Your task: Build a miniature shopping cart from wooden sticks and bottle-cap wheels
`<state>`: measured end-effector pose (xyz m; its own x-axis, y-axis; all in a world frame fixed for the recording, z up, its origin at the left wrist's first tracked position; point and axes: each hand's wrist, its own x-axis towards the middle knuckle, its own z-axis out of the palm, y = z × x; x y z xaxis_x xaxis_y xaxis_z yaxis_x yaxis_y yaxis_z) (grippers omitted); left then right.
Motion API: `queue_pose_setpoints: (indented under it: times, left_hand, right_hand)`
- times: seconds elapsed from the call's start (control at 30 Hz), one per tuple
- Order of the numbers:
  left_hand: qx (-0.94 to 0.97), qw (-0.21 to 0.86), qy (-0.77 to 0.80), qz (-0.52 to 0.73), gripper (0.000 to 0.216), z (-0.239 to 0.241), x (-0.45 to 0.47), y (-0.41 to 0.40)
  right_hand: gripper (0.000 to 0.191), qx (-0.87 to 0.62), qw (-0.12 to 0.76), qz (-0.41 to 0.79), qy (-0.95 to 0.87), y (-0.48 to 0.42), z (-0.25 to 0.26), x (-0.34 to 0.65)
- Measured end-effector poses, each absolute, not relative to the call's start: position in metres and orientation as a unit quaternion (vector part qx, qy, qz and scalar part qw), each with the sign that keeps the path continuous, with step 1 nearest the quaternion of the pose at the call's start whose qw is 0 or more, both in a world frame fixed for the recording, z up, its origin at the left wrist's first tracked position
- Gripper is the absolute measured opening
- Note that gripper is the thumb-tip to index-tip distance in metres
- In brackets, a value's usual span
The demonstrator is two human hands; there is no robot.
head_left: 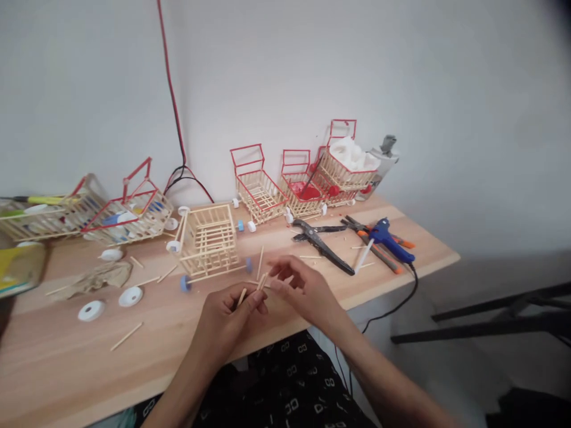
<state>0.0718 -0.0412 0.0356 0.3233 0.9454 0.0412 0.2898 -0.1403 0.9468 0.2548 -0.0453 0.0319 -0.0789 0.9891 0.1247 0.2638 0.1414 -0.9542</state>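
Note:
My left hand (232, 315) is closed around two short wooden sticks (250, 290) that poke up between its fingers, low over the front of the wooden table (66, 351). My right hand (303, 285) meets it from the right, fingertips pinching the top of one stick. Just behind both hands stands an unpainted stick cart (209, 241) with blue and white cap wheels.
Several red-trimmed stick carts (259, 187) line the wall. Black pliers (321, 244), orange-handled cutters (377, 246) and a blue glue gun (390, 241) lie at the right. White caps (91, 310), loose sticks (126, 336) and a crumpled rag (100, 276) lie at the left.

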Motion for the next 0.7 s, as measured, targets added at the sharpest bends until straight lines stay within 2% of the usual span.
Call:
queue_pose_setpoints:
  times: [0.1, 0.17, 0.23, 0.3, 0.37, 0.7]
  left_hand:
    - [0.669, 0.459, 0.479, 0.334, 0.036, 0.034, 0.071, -0.034]
    - [0.668, 0.460, 0.482, 0.330, 0.038, 0.031, 0.069, -0.031]
    - [0.667, 0.463, 0.481, 0.331, 0.038, 0.028, 0.068, -0.028]
    - [0.663, 0.472, 0.478, 0.332, 0.037, 0.025, 0.068, -0.026]
    - [0.653, 0.488, 0.472, 0.335, 0.037, 0.023, 0.068, -0.024]
    - [0.535, 0.602, 0.478, 0.349, 0.040, 0.019, 0.068, -0.023]
  right_hand:
    - [0.027, -0.601, 0.410, 0.231, -0.646, -0.035, 0.038, 0.297]
    - [0.026, -0.649, 0.336, 0.112, -0.674, -0.027, 0.039, 0.325]
    - [0.020, -0.705, 0.229, 0.058, -0.668, -0.021, 0.038, 0.344]
    - [0.017, -0.747, 0.139, 0.052, -0.648, -0.016, 0.038, 0.353]
    - [0.017, -0.765, 0.091, 0.062, -0.634, -0.012, 0.038, 0.356]
    - [0.013, -0.732, 0.057, 0.127, -0.667, -0.006, 0.033, 0.360]
